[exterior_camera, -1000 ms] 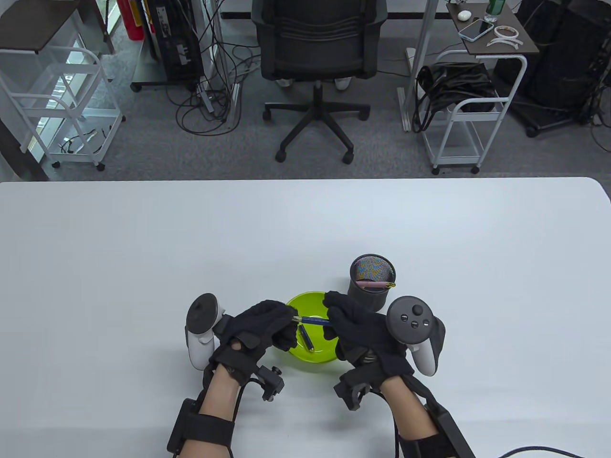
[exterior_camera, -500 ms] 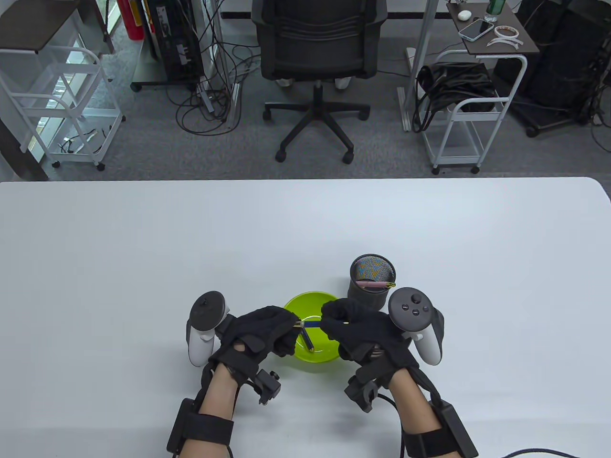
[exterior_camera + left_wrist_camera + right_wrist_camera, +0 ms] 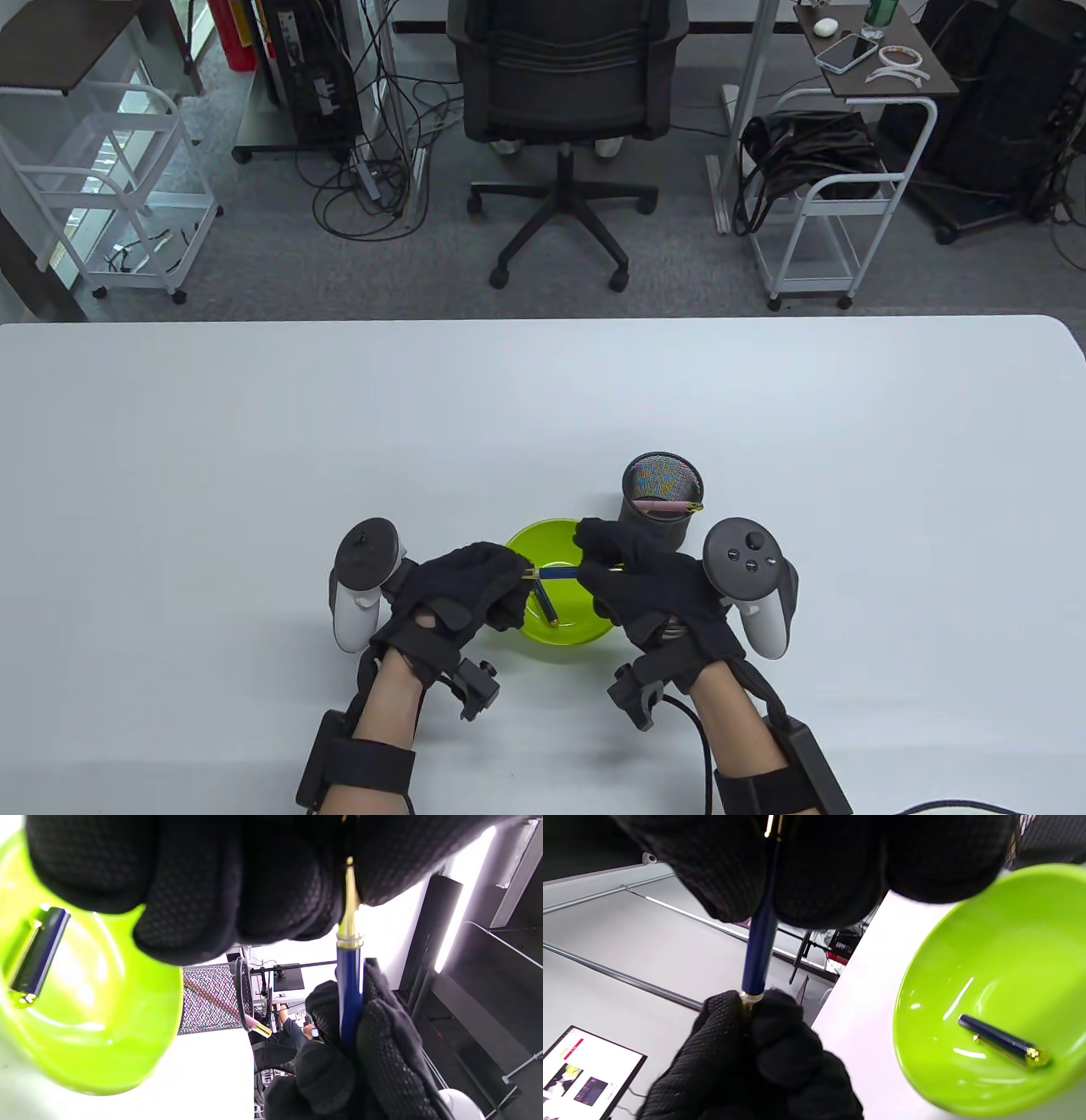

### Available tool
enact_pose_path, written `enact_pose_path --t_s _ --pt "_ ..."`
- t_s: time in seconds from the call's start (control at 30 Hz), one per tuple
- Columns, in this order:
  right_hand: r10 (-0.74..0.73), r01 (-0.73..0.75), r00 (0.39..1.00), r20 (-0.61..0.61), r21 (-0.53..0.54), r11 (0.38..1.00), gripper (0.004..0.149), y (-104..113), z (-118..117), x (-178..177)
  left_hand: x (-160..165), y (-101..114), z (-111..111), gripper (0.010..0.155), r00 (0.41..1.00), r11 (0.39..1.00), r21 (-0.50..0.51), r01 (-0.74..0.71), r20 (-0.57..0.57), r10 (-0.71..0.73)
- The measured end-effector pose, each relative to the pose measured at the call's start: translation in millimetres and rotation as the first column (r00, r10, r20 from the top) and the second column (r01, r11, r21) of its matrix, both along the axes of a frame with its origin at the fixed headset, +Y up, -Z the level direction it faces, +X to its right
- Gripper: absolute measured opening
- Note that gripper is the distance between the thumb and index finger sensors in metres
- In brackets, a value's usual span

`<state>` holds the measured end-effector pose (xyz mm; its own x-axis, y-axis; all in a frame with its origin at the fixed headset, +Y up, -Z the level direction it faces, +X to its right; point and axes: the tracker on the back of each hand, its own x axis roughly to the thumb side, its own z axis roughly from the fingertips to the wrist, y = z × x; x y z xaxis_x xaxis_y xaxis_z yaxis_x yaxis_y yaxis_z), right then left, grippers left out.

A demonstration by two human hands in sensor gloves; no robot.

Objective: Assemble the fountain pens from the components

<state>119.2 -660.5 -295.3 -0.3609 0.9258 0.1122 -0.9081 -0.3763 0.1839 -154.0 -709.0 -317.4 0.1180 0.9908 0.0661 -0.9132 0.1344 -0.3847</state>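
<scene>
Left hand [image 3: 462,586] fingers pinch gold end of slim blue pen barrel [image 3: 556,574]; right hand [image 3: 653,586] fingers grip its other end, above glossy lime-green plastic bowl [image 3: 577,632] on white desk [image 3: 254,475]. Dark blue gold-tipped cap [image 3: 545,606] inside bowl. Beyond, black mesh cup [image 3: 662,509] holding pink pen [image 3: 670,507].

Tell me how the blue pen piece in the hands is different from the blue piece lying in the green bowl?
The blue barrel is held in the air between the left hand and right hand; the blue cap lies loose in the green bowl, touched by no hand. The barrel looks longer and slimmer, the cap shorter with a clip along its side. Both are dark blue with gold trim.
</scene>
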Motion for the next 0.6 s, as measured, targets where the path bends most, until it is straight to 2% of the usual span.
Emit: enact_pose_path --t_s 0.1,0.13,0.2,0.27,0.4,0.5,0.6 --pt "0.058 -0.058 0.996 0.064 -0.002 0.998 0.052 -2.9 0.6 0.9 1.0 -0.3 -0.4 0.04 1.0 1.0 -0.003 -0.012 0.012 0.012" --pt "0.047 -0.046 0.997 0.062 -0.008 0.999 0.056 -4.1 1.0 0.9 1.1 -0.8 -0.5 0.04 1.0 1.0 -0.008 -0.017 0.009 0.017" --pt "-0.042 0.041 0.999 -0.034 -0.031 0.999 0.066 -5.8 -0.6 -2.0 -0.2 -2.1 -1.0 0.04 1.0 1.0 -0.012 -0.016 0.007 0.017" --pt "-0.083 0.077 0.992 -0.098 -0.066 0.995 0.063 -4.7 -0.6 -3.6 -1.6 -2.3 -0.8 0.04 1.0 1.0 -0.011 -0.016 -0.005 0.016" --pt "-0.023 0.023 0.999 -0.035 0.003 1.0 0.051 0.8 0.7 -3.7 -0.9 -2.0 -1.1 0.04 1.0 1.0 -0.011 -0.028 0.002 0.029" --pt "0.064 -0.065 0.996 0.069 0.008 0.998 0.051 -1.5 2.1 -0.4 0.1 -4.0 -2.5 0.04 1.0 1.0 -0.016 -0.021 0.015 0.021" --pt "0.018 -0.017 0.999 0.035 -0.017 1.0 0.066 -6.2 1.0 0.0 -0.2 -4.4 -1.5 0.041 1.0 0.999 -0.02 -0.027 -0.006 0.027"
